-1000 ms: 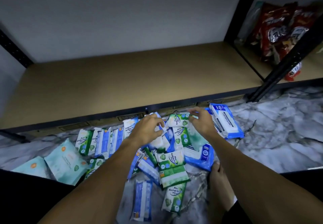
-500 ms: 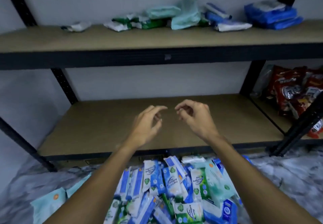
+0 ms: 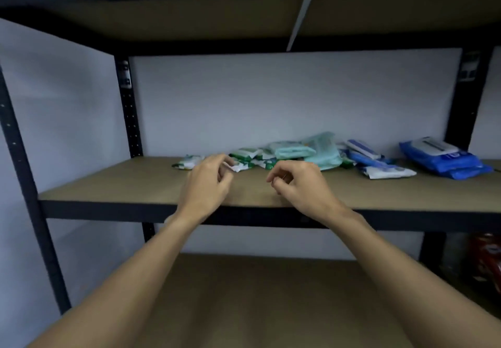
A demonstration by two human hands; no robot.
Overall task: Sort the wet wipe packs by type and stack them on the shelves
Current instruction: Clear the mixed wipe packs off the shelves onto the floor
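Note:
Wet wipe packs lie along the back of the middle shelf (image 3: 122, 185): green and white packs (image 3: 245, 156), pale teal packs (image 3: 306, 149), blue and white packs (image 3: 379, 167) and a stack of large blue packs (image 3: 444, 159) at the right. My left hand (image 3: 207, 185) hovers over the shelf's front, fingers loosely curled, just in front of the green packs, holding nothing. Beside it my right hand (image 3: 299, 185) is raised, also empty with curled fingers. The pile of packs on the floor is out of view.
Black steel uprights (image 3: 130, 109) frame the shelving. Another board (image 3: 189, 19) is overhead, and a lower shelf (image 3: 257, 293) lies beneath my arms. Red snack bags (image 3: 488, 261) sit in the neighbouring bay at the lower right. A grey wall is behind.
My view has tilted up from the floor pile to the middle shelf. Both hands let go of the packs and rose empty to shelf height.

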